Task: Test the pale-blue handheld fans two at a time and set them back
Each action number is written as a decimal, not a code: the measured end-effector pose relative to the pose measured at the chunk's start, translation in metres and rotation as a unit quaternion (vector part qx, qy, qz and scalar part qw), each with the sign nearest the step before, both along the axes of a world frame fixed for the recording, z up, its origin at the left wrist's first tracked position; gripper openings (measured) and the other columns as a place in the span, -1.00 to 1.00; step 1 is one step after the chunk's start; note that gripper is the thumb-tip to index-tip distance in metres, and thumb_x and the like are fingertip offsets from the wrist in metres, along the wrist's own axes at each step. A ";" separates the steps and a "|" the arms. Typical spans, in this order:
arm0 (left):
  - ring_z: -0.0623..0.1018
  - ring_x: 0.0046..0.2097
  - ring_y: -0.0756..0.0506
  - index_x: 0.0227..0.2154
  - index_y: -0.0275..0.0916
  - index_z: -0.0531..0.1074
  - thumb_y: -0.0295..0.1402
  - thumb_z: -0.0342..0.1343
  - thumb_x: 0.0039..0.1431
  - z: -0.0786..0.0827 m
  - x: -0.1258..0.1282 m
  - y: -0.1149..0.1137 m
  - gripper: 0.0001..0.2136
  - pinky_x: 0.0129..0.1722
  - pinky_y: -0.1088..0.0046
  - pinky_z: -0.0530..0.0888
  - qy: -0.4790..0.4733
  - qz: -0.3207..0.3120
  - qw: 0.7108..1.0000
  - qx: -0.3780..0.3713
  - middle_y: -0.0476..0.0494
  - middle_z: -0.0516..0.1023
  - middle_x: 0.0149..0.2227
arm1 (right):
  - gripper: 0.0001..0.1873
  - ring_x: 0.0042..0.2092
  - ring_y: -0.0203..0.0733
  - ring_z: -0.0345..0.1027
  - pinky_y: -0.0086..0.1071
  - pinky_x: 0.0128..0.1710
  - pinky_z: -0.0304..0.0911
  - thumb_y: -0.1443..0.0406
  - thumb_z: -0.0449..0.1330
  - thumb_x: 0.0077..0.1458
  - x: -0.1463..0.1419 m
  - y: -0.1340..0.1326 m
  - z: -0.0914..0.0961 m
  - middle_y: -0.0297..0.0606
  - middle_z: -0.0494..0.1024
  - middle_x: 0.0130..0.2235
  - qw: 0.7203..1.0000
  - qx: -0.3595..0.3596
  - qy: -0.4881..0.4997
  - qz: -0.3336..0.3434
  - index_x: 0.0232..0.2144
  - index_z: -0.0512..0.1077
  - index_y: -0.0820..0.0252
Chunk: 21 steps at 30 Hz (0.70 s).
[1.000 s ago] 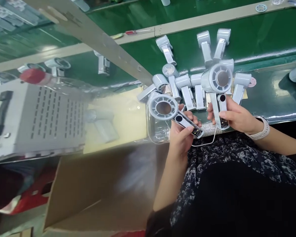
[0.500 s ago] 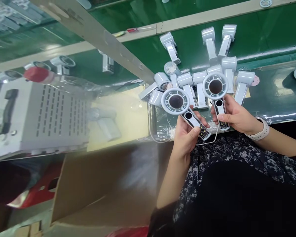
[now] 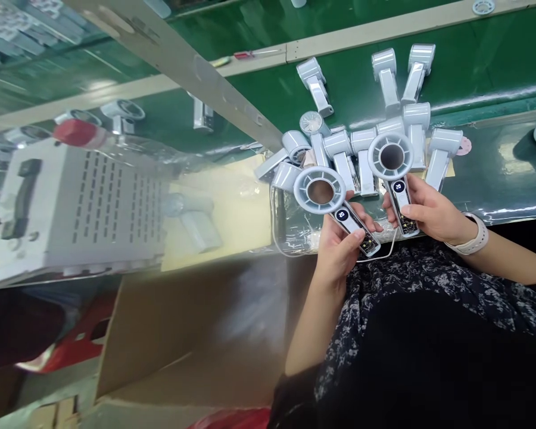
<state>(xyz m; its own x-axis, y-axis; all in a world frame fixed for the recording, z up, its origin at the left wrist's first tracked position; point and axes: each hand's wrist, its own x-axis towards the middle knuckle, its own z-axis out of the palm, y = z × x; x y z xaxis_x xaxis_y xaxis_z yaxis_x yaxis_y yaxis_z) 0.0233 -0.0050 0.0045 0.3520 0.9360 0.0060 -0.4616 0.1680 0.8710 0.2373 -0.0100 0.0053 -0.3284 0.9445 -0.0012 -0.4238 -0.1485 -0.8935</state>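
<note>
My left hand point(image 3: 342, 244) is closed around the handle of a pale grey handheld fan point(image 3: 320, 190), thumb on its exposed circuit board. A second handheld fan point(image 3: 390, 156) is gripped in my right hand point(image 3: 426, 208), its thumb also resting on the handle. Both fans have a round ringed head with a hollow centre, and a small round display on each handle is lit with "20". Just behind them several more fans point(image 3: 338, 146) lie crowded together on the bench. A thin white cable point(image 3: 384, 255) runs below the two handles.
At left stands a grey vented metal box point(image 3: 111, 196) with a black handle; a clear bottle with a red cap point(image 3: 75, 133) lies on it. An open cardboard box point(image 3: 196, 339) is below the bench edge. A slanted metal post point(image 3: 214, 83) crosses the bench. Three fans point(image 3: 388, 80) lie farther back.
The round displays on both fans were dark and now show "20". The left fan's head has dipped slightly. Both hands keep their hold, and the view has shifted a little.
</note>
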 end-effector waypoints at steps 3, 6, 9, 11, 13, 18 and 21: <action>0.55 -0.33 -0.01 0.04 -0.10 0.44 -0.17 0.48 0.11 -0.008 0.003 0.004 -0.51 -0.26 0.39 0.60 -0.007 0.036 0.999 -0.003 0.01 0.48 -0.23 | -0.46 -0.22 -0.21 0.46 -0.30 -0.25 0.49 0.11 0.40 0.26 -0.001 0.000 -0.003 -0.22 0.50 -0.09 1.000 -0.002 0.005 -0.003 0.12 0.27 0.13; 0.53 -0.38 0.01 -0.07 -0.11 0.46 -0.15 0.46 0.11 -0.018 0.003 0.008 -0.60 -0.34 0.44 0.56 -0.002 0.074 0.997 -0.017 0.03 0.47 -0.29 | -0.53 -0.26 -0.23 0.44 -0.33 -0.32 0.46 0.09 0.32 0.34 -0.002 -0.001 -0.005 -0.22 0.51 -0.12 1.000 -0.009 0.003 0.013 0.11 0.26 0.13; 0.54 -0.38 0.00 -0.07 -0.10 0.46 -0.12 0.48 0.09 -0.022 0.000 0.008 -0.57 -0.37 0.44 0.55 -0.011 0.060 0.998 -0.025 0.04 0.47 -0.29 | -0.55 -0.25 -0.22 0.44 -0.31 -0.30 0.48 0.07 0.32 0.35 -0.001 -0.002 -0.007 -0.23 0.50 -0.11 0.999 -0.002 -0.006 0.041 0.10 0.27 0.11; 0.54 -0.38 0.00 -0.05 -0.09 0.45 -0.11 0.48 0.09 -0.020 -0.002 0.007 -0.55 -0.37 0.42 0.55 -0.009 0.049 0.999 -0.009 0.04 0.47 -0.29 | -0.55 -0.26 -0.23 0.44 -0.31 -0.30 0.48 0.06 0.33 0.34 0.000 -0.002 -0.008 -0.22 0.51 -0.11 0.999 0.011 -0.022 0.044 0.09 0.29 0.12; 0.54 -0.39 -0.01 -0.06 -0.09 0.43 -0.11 0.47 0.12 -0.017 -0.002 0.006 -0.56 -0.36 0.39 0.56 0.008 0.049 0.999 0.008 0.04 0.47 -0.29 | -0.54 -0.29 -0.24 0.43 -0.33 -0.34 0.46 0.04 0.32 0.36 0.000 -0.002 -0.010 -0.23 0.51 -0.13 0.999 0.009 -0.029 0.023 0.09 0.30 0.13; 0.58 -0.32 -0.07 -0.01 -0.09 0.37 -0.04 0.44 0.13 -0.012 0.002 0.006 -0.50 -0.32 0.33 0.59 0.060 0.062 0.996 -0.002 -0.01 0.48 -0.22 | -0.49 -0.26 -0.22 0.47 -0.33 -0.33 0.49 0.06 0.33 0.35 0.000 -0.003 -0.014 -0.20 0.54 -0.11 0.999 -0.036 -0.018 0.026 0.16 0.28 0.14; 0.57 -0.31 -0.06 0.00 -0.10 0.37 -0.03 0.43 0.12 -0.011 0.004 0.006 -0.49 -0.32 0.34 0.58 0.061 0.060 0.996 -0.013 -0.02 0.47 -0.20 | -0.50 -0.26 -0.22 0.47 -0.32 -0.33 0.51 0.08 0.36 0.33 -0.001 -0.005 -0.012 -0.21 0.54 -0.11 0.998 -0.032 -0.018 0.043 0.14 0.30 0.15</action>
